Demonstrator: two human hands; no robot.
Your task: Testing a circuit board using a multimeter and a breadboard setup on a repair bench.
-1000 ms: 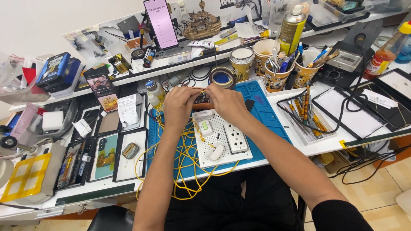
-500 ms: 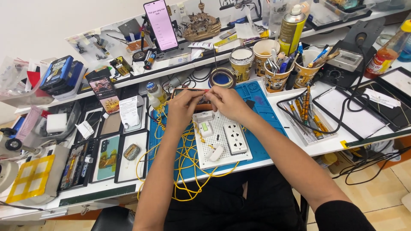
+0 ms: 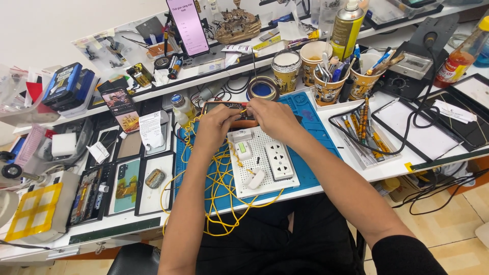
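My left hand (image 3: 215,126) and my right hand (image 3: 274,118) meet over the far end of a white perforated board (image 3: 259,162) on a blue work mat (image 3: 311,133). Both hands pinch a thin yellow wire near a small dark device with a red edge (image 3: 224,108) just beyond the board. The board carries a white socket strip (image 3: 278,160), a small white switch (image 3: 244,150) and a white plug (image 3: 254,179). Loose yellow wire (image 3: 217,189) lies tangled over the mat's left part and hangs off the front edge.
Paper cups of tools (image 3: 326,81), a spray can (image 3: 345,24), a tape roll (image 3: 263,88) and a soldering station (image 3: 412,66) stand behind the mat. Phones and phone parts (image 3: 127,183) lie at the left. An upright phone (image 3: 187,25) stands on the shelf. Black cables (image 3: 407,127) cross the right.
Both hands have shifted slightly along the far end of the board, still working the yellow wire together. Nothing else on the bench has moved.
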